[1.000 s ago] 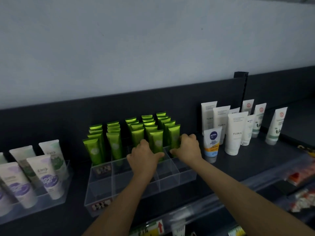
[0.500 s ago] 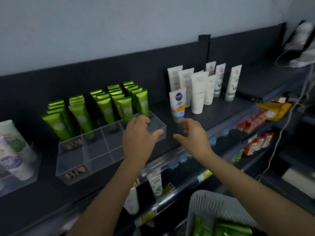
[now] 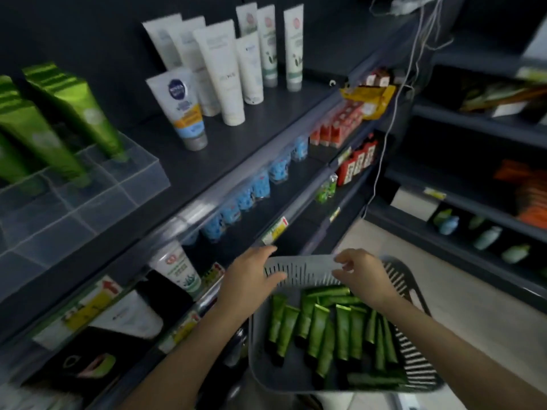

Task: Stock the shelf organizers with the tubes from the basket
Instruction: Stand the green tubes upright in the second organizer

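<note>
The loose green tubes (image 3: 343,329) lie flat in a heap on the floor of the grey slotted basket (image 3: 307,272), which sits low in front of the shelving. Most point their dark cap ends toward 6 o'clock; a few lie crosswise at the 12 and 6 o'clock ends of the heap.

The left hand (image 3: 248,282) is at the basket's 11 o'clock corner, fingers straight and slightly apart, laid over the far rim; contact with the rim cannot be confirmed. The right hand (image 3: 367,279) is at the 1 o'clock side above the same rim, fingers loosely curled with the thumb apart, holding nothing.

At 10 o'clock from the basket, on the upper shelf (image 3: 236,137), stands the clear organizer (image 3: 133,179). Its rear compartments hold upright stocked green tubes (image 3: 80,110); the front compartments show none.

At 12 o'clock from the basket, white tubes (image 3: 219,72) stand on the same shelf. Blue packets (image 3: 251,187) hang below the shelf edge.
</note>
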